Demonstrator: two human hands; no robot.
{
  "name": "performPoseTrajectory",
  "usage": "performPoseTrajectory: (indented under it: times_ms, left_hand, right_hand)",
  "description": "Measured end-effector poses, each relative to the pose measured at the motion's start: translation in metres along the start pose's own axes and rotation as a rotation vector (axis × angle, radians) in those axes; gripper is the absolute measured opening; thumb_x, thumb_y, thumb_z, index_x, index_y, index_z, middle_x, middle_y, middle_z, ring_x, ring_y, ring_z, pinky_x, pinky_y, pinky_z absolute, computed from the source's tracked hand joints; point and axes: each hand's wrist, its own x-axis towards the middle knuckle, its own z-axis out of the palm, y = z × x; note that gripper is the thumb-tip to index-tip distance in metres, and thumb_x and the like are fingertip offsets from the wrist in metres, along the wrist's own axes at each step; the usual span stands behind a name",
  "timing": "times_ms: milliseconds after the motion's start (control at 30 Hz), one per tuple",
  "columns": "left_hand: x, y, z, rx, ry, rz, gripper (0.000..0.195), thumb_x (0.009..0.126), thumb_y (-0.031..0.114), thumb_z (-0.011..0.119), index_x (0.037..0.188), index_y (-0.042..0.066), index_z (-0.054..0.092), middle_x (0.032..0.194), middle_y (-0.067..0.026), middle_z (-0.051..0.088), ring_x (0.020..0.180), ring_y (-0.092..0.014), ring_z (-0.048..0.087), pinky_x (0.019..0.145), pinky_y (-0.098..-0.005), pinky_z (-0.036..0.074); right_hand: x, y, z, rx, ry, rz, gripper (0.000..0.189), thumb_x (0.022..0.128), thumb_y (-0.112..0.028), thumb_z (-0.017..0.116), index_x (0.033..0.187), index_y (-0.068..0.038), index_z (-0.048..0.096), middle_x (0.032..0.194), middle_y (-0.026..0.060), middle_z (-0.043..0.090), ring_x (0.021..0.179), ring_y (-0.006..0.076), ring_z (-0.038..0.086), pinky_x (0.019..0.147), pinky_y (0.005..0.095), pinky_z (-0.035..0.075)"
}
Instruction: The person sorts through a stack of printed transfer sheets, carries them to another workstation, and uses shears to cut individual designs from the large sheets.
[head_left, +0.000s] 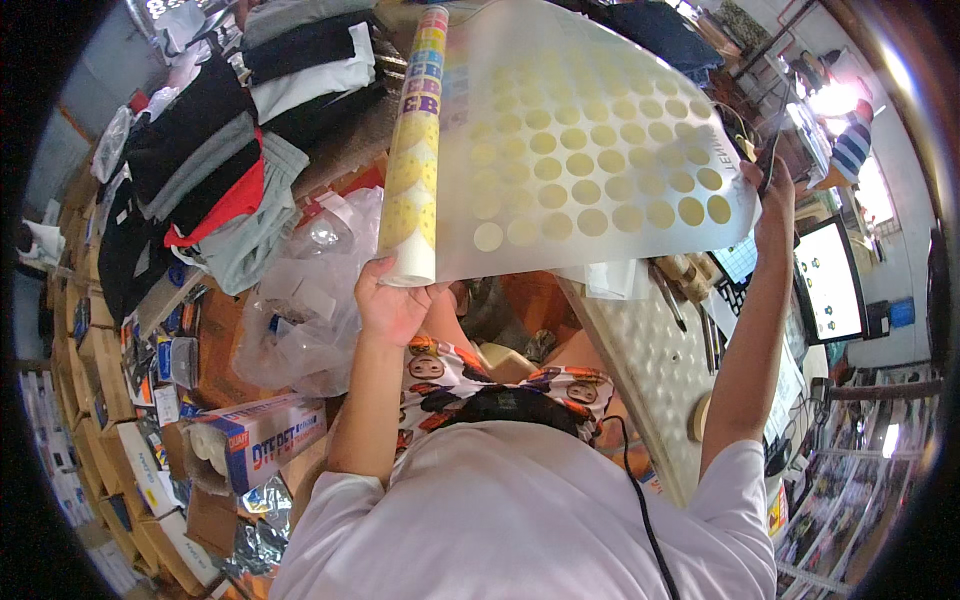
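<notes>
My left hand grips the lower end of a roll of printed film, which stands nearly upright with colored letters and a yellow pattern on it. From the roll a translucent film sheet stretches to the right, bearing rows of pale yellow discs. At its right edge is my right hand, closed around a dark, slim tool that looks like scissors. Whether those fingers also pinch the film is hard to tell. Beneath the sheet, the white tabletop runs along my right side.
Folded garments are piled at upper left, above a clear plastic bag. An opened carton with white rolls lies at lower left, near stacked cardboard boxes. A lit monitor and a keyboard stand right. A black cable crosses my shirt.
</notes>
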Motion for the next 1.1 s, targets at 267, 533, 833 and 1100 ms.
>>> performPoseTrajectory:
  times_ms: [267,533,833,1100]
  left_hand:
    - [-0.002,-0.010,-0.009,-0.029,0.027,0.030,0.061,0.077,0.032,0.050,0.130,0.004,0.040,0.125,-0.0118,0.052,0.111,-0.025,0.053,0.086,-0.0399,0.046]
    - [0.006,-0.010,0.003,0.011,0.050,0.065,0.066,0.075,0.034,0.054,0.132,0.004,0.040,0.130,-0.0112,0.048,0.120,-0.026,0.044,0.098,-0.0427,0.036]
    - [0.007,-0.005,-0.007,-0.095,-0.016,-0.002,0.060,0.078,0.026,0.052,0.131,0.002,0.039,0.128,-0.0148,0.048,0.118,-0.029,0.047,0.099,-0.0445,0.037]
    - [0.005,-0.005,-0.006,-0.073,0.039,-0.004,0.057,0.080,0.024,0.052,0.129,0.000,0.038,0.126,-0.0161,0.049,0.118,-0.029,0.048,0.098,-0.0457,0.039]
  right_hand:
    - [-0.172,-0.035,0.034,0.207,-0.070,0.220,0.042,0.086,-0.048,0.056,0.091,-0.007,0.054,0.068,0.0077,0.057,0.053,0.0133,0.052,0.047,0.0258,0.040]
    - [-0.321,-0.094,0.146,0.634,-0.908,0.822,0.065,0.089,-0.055,0.045,0.126,-0.002,0.037,0.069,0.0045,0.053,0.060,0.0118,0.054,0.052,0.0235,0.038]
    - [-0.304,-0.079,0.202,0.658,-0.589,0.845,0.050,0.092,-0.035,0.053,0.125,0.000,0.039,0.064,0.0024,0.048,0.050,0.0106,0.047,0.045,0.0260,0.041]
    - [-0.312,-0.085,0.208,0.465,-0.508,0.842,0.043,0.091,-0.027,0.057,0.121,0.002,0.045,0.059,-0.0007,0.047,0.047,0.0067,0.044,0.041,0.0234,0.039]
